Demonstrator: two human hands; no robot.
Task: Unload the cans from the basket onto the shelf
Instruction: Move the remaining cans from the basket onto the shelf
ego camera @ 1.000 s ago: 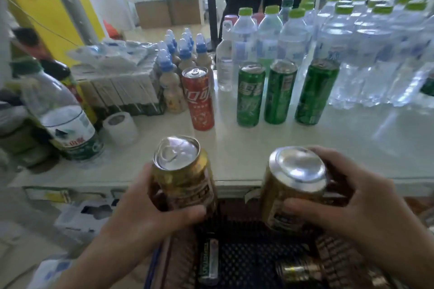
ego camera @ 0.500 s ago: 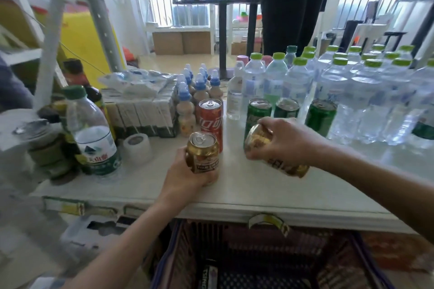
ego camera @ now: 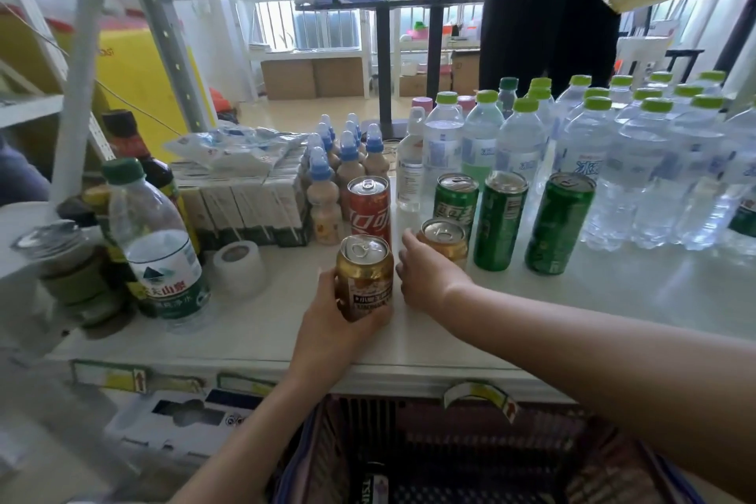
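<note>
— Both hands hold cans? 
— Yes. Left hand (ego camera: 335,323) is wrapped tight round a gold can (ego camera: 364,276) standing on the shelf (ego camera: 572,299). Right hand (ego camera: 429,276) cups a second gold can (ego camera: 444,237), upright, just beside the green cans (ego camera: 500,221). 
— And the basket (ego camera: 409,458)? 
— Down below the shelf edge.

"XIAOHEIWANG" on gold can (ego camera: 364,278); "TSIN" on basket can (ego camera: 374,489)
</note>
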